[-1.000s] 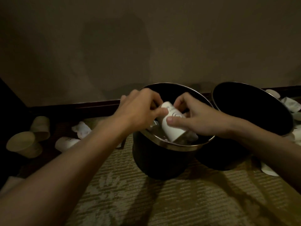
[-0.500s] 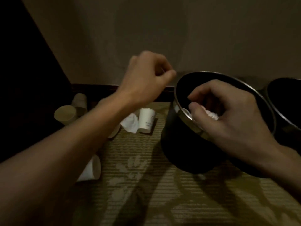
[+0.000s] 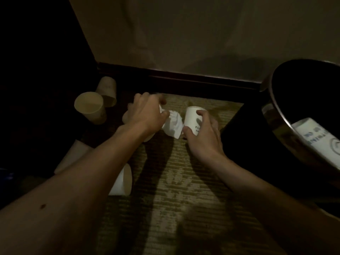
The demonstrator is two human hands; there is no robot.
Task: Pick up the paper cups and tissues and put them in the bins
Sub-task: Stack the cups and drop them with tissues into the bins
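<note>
Grips: left hand [image 3: 145, 115] pinching crumpled white tissue [image 3: 173, 125], right hand [image 3: 202, 134] wrapping white paper cup [image 3: 192, 115]; best lifting both gently toward black round bin [image 3: 271, 115] at 3 o'clock.

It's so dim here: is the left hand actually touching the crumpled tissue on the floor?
Touching. In the head view the left hand pinches the crumpled tissue: its thumb lies on the white folds, no gap.

Bare carpet [image 3: 174, 181] lies open between fallen cup [image 3: 123, 183] and bin [image 3: 239, 142].
</note>
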